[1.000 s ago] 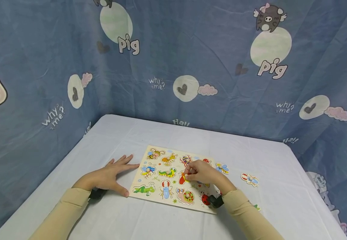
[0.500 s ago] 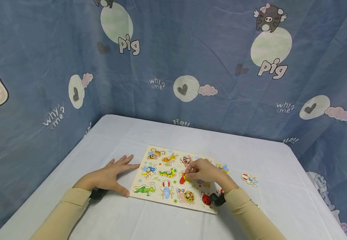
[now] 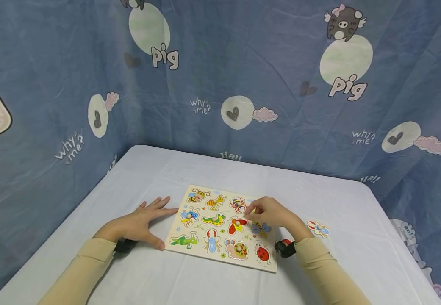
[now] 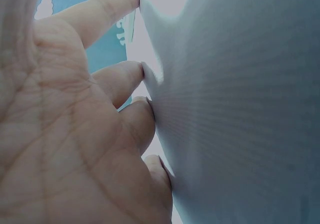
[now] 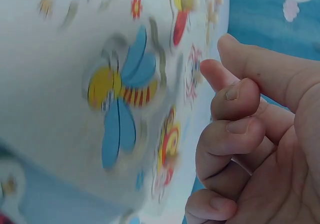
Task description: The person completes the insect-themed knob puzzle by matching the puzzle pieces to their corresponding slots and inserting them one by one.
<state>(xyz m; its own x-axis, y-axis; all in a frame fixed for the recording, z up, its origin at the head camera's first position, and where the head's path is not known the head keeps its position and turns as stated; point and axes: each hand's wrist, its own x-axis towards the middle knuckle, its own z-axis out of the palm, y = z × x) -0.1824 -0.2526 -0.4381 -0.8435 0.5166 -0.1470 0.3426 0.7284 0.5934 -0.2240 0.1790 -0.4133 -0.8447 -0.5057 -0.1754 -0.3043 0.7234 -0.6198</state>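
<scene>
A wooden peg puzzle board (image 3: 205, 250) with colourful insect pictures lies on the white table. My left hand (image 3: 140, 224) rests spread at the board's left edge, thumb and a fingertip touching it; in the left wrist view its fingertips (image 4: 135, 77) press on the white surface. Over the board's right part hovers my right hand (image 3: 270, 212), fingers loosely bent and holding nothing. Just left of it, the red and yellow beetle piece (image 3: 237, 225) sits in its slot. Below the hand are the blue-winged bee picture (image 5: 117, 89) and a ladybird picture (image 3: 263, 253).
To the right of the board, a loose stag beetle piece (image 3: 318, 228) lies on the table (image 3: 350, 262). A red piece (image 3: 287, 242) is partly hidden by the right wrist's black camera. A blue printed curtain (image 3: 205, 63) hangs behind the table.
My right hand has let go of the red and yellow beetle piece and moved a little to the right. The left hand has stayed in place.
</scene>
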